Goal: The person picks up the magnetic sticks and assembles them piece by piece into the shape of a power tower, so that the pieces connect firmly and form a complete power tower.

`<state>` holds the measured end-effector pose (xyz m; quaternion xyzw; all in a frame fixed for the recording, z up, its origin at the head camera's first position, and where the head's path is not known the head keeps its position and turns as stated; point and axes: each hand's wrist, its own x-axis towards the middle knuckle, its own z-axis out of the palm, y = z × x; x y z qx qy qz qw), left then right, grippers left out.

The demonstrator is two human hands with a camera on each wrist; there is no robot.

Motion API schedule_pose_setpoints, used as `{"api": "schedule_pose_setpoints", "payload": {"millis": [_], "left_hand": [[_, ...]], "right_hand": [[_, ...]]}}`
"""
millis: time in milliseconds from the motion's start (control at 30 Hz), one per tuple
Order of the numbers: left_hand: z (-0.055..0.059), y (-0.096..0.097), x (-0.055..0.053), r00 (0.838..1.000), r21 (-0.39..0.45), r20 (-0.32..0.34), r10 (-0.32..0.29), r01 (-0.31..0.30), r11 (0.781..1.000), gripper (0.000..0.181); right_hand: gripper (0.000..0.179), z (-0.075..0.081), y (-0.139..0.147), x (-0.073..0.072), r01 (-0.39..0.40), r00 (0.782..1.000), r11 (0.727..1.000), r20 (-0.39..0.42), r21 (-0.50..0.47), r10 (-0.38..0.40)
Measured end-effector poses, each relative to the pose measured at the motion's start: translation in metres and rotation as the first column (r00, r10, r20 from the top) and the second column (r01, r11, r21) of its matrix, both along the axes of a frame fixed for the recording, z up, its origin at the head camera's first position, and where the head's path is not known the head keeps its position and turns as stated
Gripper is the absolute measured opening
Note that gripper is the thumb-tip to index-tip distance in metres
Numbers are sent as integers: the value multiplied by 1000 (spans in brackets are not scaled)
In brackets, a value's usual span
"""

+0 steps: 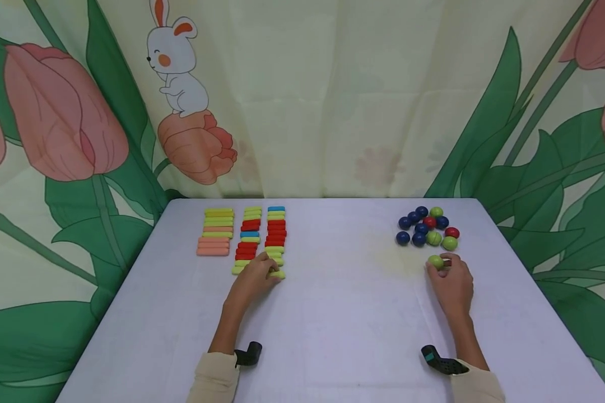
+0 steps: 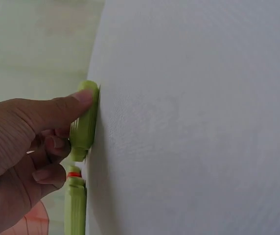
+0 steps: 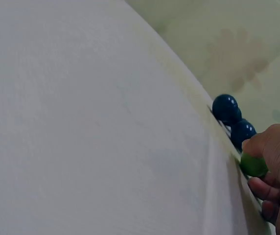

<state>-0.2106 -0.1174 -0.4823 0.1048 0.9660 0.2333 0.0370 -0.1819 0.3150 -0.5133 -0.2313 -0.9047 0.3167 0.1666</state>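
At the near end of the right-hand column of short coloured pieces, my left hand (image 1: 254,278) pinches a yellow-green piece (image 1: 278,275). In the left wrist view this stubby ridged piece (image 2: 84,120) lies between thumb and fingers, narrowing at its lower end. Another green piece (image 2: 75,205) with a red band near its top is just below. My right hand (image 1: 454,286) holds a green ball (image 1: 436,262) between thumb and fingers, close in front of a cluster of balls. The right wrist view shows the green ball (image 3: 253,165) under the thumb, beside dark blue balls (image 3: 225,107).
Three columns of pieces stand on the left of the white table (image 1: 343,336): yellow and pink pieces (image 1: 214,244) leftmost, then mixed red pieces (image 1: 276,232), green and blue. Blue balls (image 1: 403,238), red balls (image 1: 452,232) and green balls (image 1: 450,243) are grouped at the right.
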Motion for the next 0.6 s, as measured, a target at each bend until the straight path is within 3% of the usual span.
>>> {"api": "schedule_pose_setpoints", "payload": {"millis": [167,333,467,600], "left_hand": [[-6,14,5,994,-2,25,-105,105,995,27],[-9,32,8,984,58,32,-176,174,983,26],[-9,43,9,980,169,55,-190,178,969,26],[-10,48,9,973,307,107,-205,164,938,25]], "right_hand": [[43,0,-25,-1,-141,989,990,-42,5,142],[38,-2,-59,-5,-332,942,942,-67,-52,329],[41,0,-89,-7,-492,870,855,-88,-165,484],[45,4,-114,-7,-599,791,717,-125,-355,599]]}}
